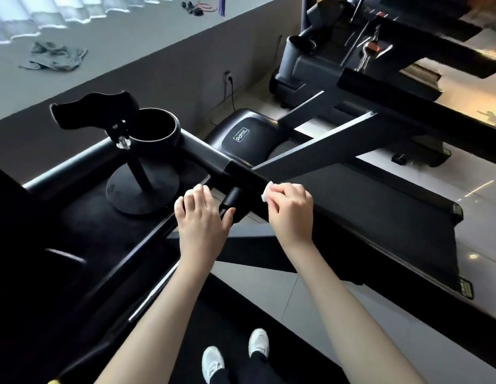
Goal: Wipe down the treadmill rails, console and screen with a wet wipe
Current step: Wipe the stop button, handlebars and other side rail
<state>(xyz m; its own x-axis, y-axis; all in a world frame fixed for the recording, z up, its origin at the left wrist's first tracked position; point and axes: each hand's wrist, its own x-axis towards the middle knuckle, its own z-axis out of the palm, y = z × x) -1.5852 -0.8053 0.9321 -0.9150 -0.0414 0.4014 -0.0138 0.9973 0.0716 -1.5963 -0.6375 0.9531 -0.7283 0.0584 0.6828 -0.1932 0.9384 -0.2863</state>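
I stand on a black treadmill. Its side rail [352, 217] runs from the console corner down to the right. My right hand [291, 210] pinches a small folded white wet wipe [267, 191] and presses it on the rail close to the corner joint. My left hand [202, 214] rests on the console edge [147, 234], fingers straight on top and thumb against a short black handle stub [231, 199]. The console tray [83, 217] is dark. The screen is not clearly visible.
A black phone stand [142, 187] with a round base sits on the console tray, beside a round cup holder [155, 128]. A second treadmill [366, 67] stands beyond. A wall socket with a cable [228, 79] is behind. My white shoes [235, 353] are on the belt.
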